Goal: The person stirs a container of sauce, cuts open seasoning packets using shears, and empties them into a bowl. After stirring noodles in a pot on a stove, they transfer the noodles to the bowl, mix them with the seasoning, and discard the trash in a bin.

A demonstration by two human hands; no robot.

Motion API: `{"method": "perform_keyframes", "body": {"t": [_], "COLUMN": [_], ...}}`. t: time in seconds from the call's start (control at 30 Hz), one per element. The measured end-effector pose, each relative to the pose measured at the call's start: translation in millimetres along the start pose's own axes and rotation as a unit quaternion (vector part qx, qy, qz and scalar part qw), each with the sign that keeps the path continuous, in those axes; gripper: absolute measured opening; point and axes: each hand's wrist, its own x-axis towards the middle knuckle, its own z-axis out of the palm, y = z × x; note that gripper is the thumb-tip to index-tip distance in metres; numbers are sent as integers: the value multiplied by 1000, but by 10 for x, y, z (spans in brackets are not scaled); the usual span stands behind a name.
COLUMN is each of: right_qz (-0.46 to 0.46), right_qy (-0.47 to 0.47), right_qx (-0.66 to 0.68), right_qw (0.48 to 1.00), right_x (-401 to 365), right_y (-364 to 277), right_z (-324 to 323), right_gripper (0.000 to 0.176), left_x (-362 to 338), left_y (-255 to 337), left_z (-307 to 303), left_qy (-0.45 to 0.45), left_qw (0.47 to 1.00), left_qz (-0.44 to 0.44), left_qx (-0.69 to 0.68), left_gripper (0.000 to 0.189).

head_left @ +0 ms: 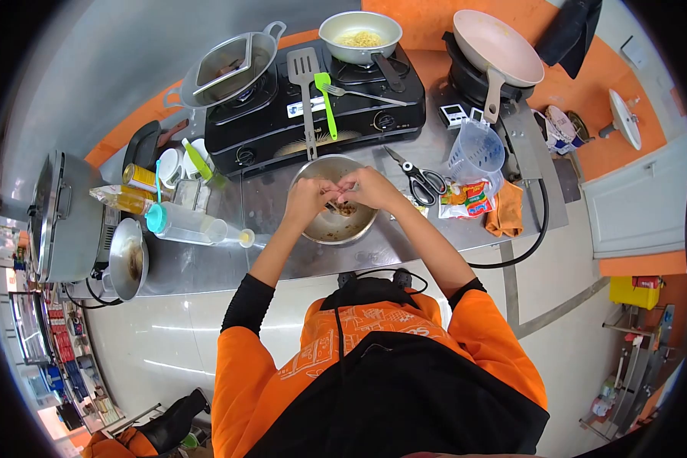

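A steel mixing bowl [332,229] stands on the steel counter, with brown crumbly bits in its bottom. My left hand [313,200] is over the bowl's left side, its fingers closed in a pinch. From the right, my right hand [368,188] meets it, also pinched, and the fingertips of both almost touch. Whatever they hold between them is small and mostly hidden by the fingers. Black-handled scissors [420,180] lie on the counter just right of my right hand.
Behind the bowl is a black two-burner stove [282,133] carrying a pot [240,84], a small pan [359,53], a slotted turner [305,91], a green brush [327,107] and a fork [366,95]. Bottles [179,223] crowd the left; a measuring jug [475,149] and packet [467,200] stand right.
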Motion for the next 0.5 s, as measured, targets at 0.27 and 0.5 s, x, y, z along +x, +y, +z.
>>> {"method": "perform_keyframes", "body": {"t": [0.27, 0.5], "right_qz": [32, 56], "right_qy": [40, 58], "right_qx": [-69, -104], "right_qw": [996, 991], "right_x": [-2, -46], "right_y": [35, -82], "right_z": [164, 161], "right_gripper": [16, 14], "left_x": [46, 59], "left_y": [-78, -10], "left_z": [-41, -104], "left_qy": [8, -27], "left_qw": [998, 992], "left_qz": [24, -48], "left_qx": [-60, -114], "left_gripper": [14, 15]}}
